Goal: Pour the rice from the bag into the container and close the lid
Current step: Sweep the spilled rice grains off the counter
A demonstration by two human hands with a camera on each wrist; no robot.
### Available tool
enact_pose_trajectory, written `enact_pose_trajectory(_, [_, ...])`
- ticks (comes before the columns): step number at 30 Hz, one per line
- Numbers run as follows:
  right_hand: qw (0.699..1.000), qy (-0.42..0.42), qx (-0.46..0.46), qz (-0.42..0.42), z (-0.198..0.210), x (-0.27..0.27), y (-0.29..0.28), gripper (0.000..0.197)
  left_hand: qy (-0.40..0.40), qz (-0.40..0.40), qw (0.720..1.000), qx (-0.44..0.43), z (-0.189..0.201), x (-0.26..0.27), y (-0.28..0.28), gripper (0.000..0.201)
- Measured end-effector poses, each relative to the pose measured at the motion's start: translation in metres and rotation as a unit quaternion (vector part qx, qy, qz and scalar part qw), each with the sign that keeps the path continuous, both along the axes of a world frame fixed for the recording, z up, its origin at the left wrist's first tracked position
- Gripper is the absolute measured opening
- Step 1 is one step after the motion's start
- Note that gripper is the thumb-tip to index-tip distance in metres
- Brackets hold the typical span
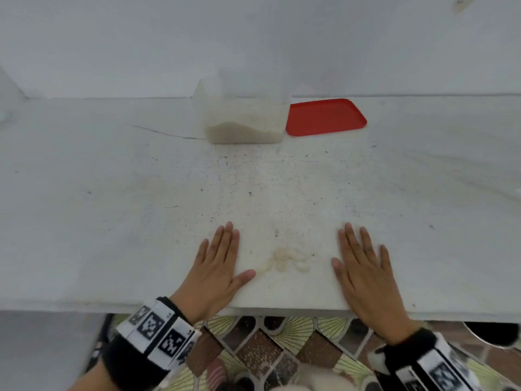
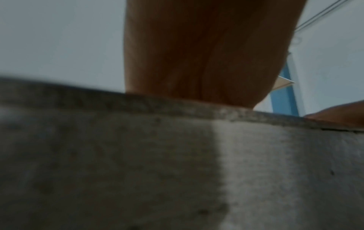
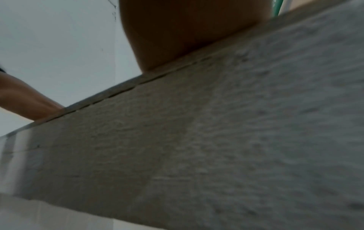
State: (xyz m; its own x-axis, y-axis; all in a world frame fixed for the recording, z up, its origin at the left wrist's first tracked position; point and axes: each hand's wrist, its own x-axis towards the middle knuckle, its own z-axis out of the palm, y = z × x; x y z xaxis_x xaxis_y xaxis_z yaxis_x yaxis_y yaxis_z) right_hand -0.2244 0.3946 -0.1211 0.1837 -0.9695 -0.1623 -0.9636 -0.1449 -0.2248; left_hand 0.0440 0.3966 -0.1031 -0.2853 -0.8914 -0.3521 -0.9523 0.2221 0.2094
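Head view puts my left hand [image 1: 218, 270] flat on the counter [image 1: 112, 193] near its front edge, fingers straight, holding nothing; further back, well apart from it, stands the translucent container [image 1: 244, 119] with rice [image 1: 239, 132] in its bottom; the red lid [image 1: 324, 117] lies flat just beside it on the right, long axis across me. My right hand [image 1: 366, 273] rests flat too, palm down and empty; I judge it nearer the lid; I cannot make out a bag
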Motion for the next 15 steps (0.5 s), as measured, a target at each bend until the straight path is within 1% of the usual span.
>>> enact_pose_trajectory(4, [0.999, -0.008, -0.021, 0.045, -0.003, 0.025, -0.003, 0.077, 0.023, 0.017, 0.999, -0.018, -0.01, -0.01, 0.002, 0.102])
enact_pose_trajectory(7, [0.996, -0.008, -0.021, 0.084, -0.006, 0.041, -0.004, 0.074, 0.032, -0.026, 0.997, -0.067, -0.018, -0.027, 0.004, 0.089])
enact_pose_trajectory(9, [0.995, -0.009, -0.025, 0.094, -0.006, 0.047, -0.005, 0.07, 0.053, -0.063, 0.992, -0.098, -0.023, -0.037, 0.004, 0.081])
enact_pose_trajectory(11, [0.993, -0.016, -0.035, 0.114, -0.008, 0.046, -0.006, 0.072, 0.071, -0.091, 0.986, -0.122, -0.024, -0.043, 0.001, 0.078])
enact_pose_trajectory(13, [0.991, -0.038, -0.018, 0.123, -0.006, 0.04, -0.008, 0.077, 0.132, -0.086, 0.983, -0.097, -0.021, -0.041, -0.002, 0.079])
enact_pose_trajectory(14, [0.992, -0.038, -0.008, 0.117, -0.004, 0.036, -0.009, 0.079, 0.192, -0.056, 0.977, -0.073, -0.019, -0.038, -0.003, 0.08])
enact_pose_trajectory(15, [0.994, -0.028, -0.004, 0.106, -0.002, 0.031, -0.011, 0.08, 0.276, -0.004, 0.96, -0.049, -0.016, -0.035, -0.002, 0.08])
